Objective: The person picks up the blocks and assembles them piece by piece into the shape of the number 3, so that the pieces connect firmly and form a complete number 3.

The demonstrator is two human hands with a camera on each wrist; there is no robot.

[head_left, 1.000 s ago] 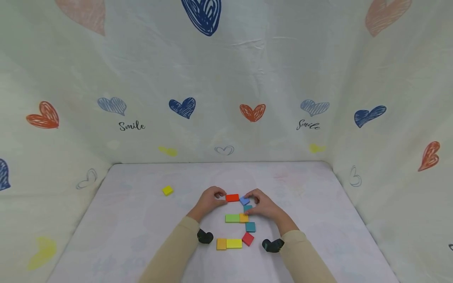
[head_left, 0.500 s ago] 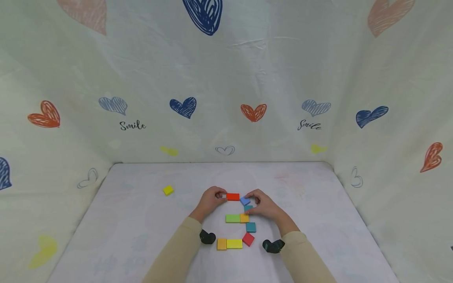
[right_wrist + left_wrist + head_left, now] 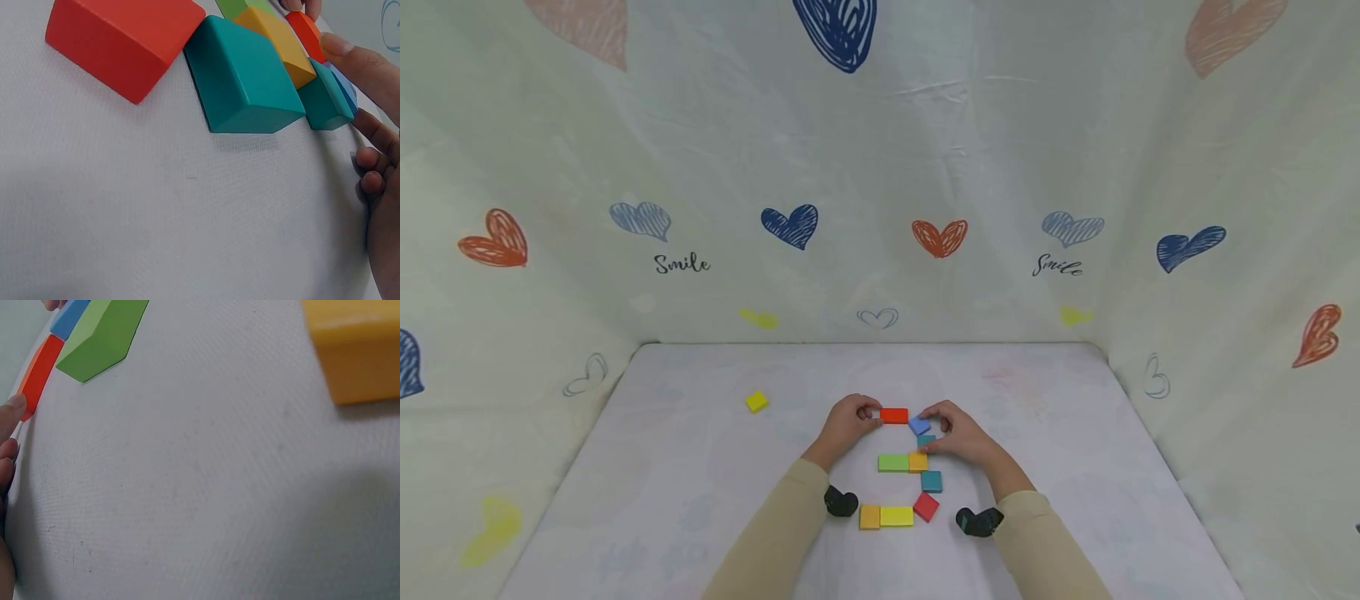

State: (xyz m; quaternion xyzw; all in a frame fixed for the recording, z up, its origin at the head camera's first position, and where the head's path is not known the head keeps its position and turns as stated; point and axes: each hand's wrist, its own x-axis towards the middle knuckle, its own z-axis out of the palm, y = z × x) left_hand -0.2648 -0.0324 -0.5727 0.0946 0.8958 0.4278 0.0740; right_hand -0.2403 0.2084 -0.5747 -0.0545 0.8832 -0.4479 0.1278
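Observation:
Colored wooden blocks lie end to end in a curved figure on the white tabletop. My left hand (image 3: 844,429) pinches the left end of a red rectangular block (image 3: 894,416) at the figure's top. The right hand (image 3: 961,433) curls over a blue block (image 3: 919,426) and a teal block (image 3: 927,440), index finger at the blue one, thumb by the teal one's near edge. The right wrist view shows the thumb (image 3: 339,45) above these blocks and a fingertip against the blue end. Below sit a green block (image 3: 892,462) and an orange block (image 3: 918,462).
A second teal block (image 3: 931,482), a tilted red block (image 3: 926,507), a yellow block (image 3: 897,517) and another orange block (image 3: 869,517) form the lower part. One yellow block (image 3: 757,402) lies apart at the far left. Patterned cloth walls (image 3: 880,275) surround the table.
My left hand has nudged the red rectangular block slightly away from me, leveling it. The right hand stays at the blue and teal blocks.

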